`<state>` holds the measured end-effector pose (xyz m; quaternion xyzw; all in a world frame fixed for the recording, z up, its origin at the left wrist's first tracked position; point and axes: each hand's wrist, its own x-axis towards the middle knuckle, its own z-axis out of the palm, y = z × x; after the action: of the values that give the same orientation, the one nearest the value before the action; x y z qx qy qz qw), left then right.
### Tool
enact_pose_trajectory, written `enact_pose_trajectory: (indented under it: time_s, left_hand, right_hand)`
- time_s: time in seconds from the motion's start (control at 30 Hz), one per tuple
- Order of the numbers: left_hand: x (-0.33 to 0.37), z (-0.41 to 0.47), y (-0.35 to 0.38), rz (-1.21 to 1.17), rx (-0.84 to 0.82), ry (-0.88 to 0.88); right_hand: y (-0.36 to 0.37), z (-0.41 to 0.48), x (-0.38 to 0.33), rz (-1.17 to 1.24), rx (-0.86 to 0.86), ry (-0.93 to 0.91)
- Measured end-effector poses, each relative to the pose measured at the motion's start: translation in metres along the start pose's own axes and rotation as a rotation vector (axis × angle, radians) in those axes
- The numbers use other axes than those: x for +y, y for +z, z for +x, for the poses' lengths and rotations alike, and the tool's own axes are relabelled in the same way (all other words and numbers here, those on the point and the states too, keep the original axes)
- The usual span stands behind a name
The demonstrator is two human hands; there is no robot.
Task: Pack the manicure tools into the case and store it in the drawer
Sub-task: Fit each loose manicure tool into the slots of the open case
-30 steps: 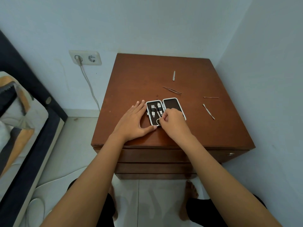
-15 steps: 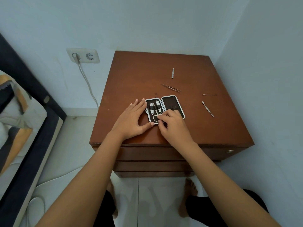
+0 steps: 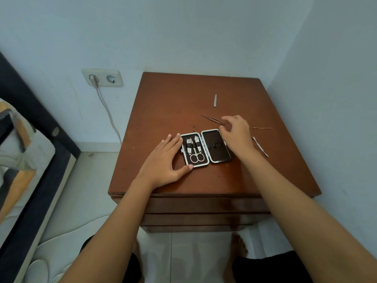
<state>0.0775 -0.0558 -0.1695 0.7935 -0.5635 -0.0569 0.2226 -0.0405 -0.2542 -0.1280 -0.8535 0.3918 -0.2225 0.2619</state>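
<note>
Head view: case [image 3: 206, 149] lies open on nightstand [image 3: 163, 111], long axis front-to-back, scissors [image 3: 197, 155] loops toward person. Left hand [image 3: 163, 162] flat, fingers spread, against its left edge, holding nothing. Right hand [image 3: 236, 133] loosely open, fingertips at tweezers [image 3: 212, 119]; grip unclear.

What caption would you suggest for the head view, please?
Left hand steadies the open manicure case while right hand reaches for tweezers.

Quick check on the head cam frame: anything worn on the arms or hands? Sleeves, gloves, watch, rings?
Nothing visible. The left hand and right hand are bare, no gloves, and no rings show on the fingers. Both forearms are uncovered to the frame edge, with no sleeves, watch or bands.
</note>
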Motion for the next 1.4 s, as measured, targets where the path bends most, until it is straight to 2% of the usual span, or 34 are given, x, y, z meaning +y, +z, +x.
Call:
enact_pose_trajectory:
  time_s: [0.17, 0.3, 0.47, 0.67, 0.77, 0.97, 1.27, 1.4]
  left_hand:
    - [-0.001, 0.002, 0.002, -0.003, 0.019, -0.01]
    - [0.0, 0.002, 0.001, -0.006, 0.021, -0.014]
    - [0.001, 0.002, 0.0, -0.008, 0.019, -0.021]
    - [0.003, 0.0, -0.001, 0.005, 0.01, -0.028]
    - [0.003, 0.001, -0.003, 0.003, 0.005, -0.032]
    - [0.005, 0.001, -0.003, 0.003, 0.004, -0.036]
    - [0.003, 0.002, -0.002, -0.008, 0.009, -0.034]
    - [0.003, 0.001, -0.002, -0.02, 0.018, -0.035]
  right_hand:
    - [0.015, 0.028, 0.006, -0.179, -0.105, 0.017]
    - [0.015, 0.029, 0.006, -0.077, -0.017, 0.029]
    - [0.012, 0.024, 0.009, -0.143, -0.073, -0.012]
    - [-0.01, 0.014, 0.011, 0.061, -0.008, 0.077]
    - [-0.027, 0.007, 0.007, 0.134, 0.03, 0.061]
    - [-0.042, 0.001, -0.003, 0.154, -0.049, 0.043]
    - [-0.049, 0.014, -0.031, 0.009, -0.269, -0.002]
    - [-0.043, 0.027, -0.038, -0.022, -0.291, -0.006]
